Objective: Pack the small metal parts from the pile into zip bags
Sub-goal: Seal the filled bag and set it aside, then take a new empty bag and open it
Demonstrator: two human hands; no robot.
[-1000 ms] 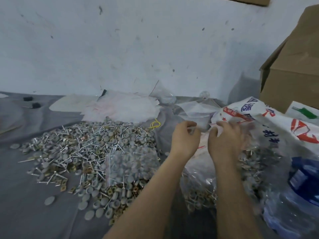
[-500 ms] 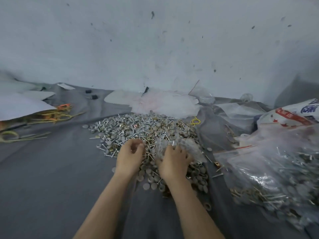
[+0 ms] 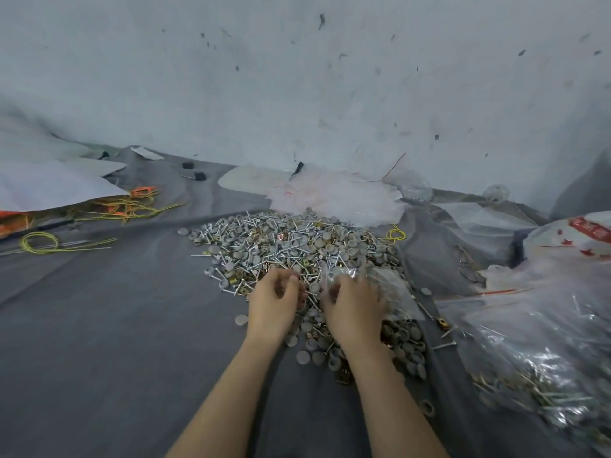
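A pile of small metal parts (image 3: 291,242), screws, grey round caps and brass clips, lies on a grey cloth (image 3: 99,325). My left hand (image 3: 272,300) rests on the pile's near edge with curled fingers among the parts; what it holds is hidden. My right hand (image 3: 352,307) grips the mouth of a small clear zip bag (image 3: 390,289) that lies on the pile and stretches to the right. The hands are a few centimetres apart.
A big clear bag of filled packs (image 3: 535,352) lies at the right, a printed white sack (image 3: 575,233) behind it. Empty clear bags (image 3: 334,196) are heaped behind the pile by the wall. Yellow wires (image 3: 66,241) and white paper (image 3: 49,186) lie at the left.
A second ago both hands were at the big bag on the right. They have come over to the pile, and the right hand now holds a small zip bag there.
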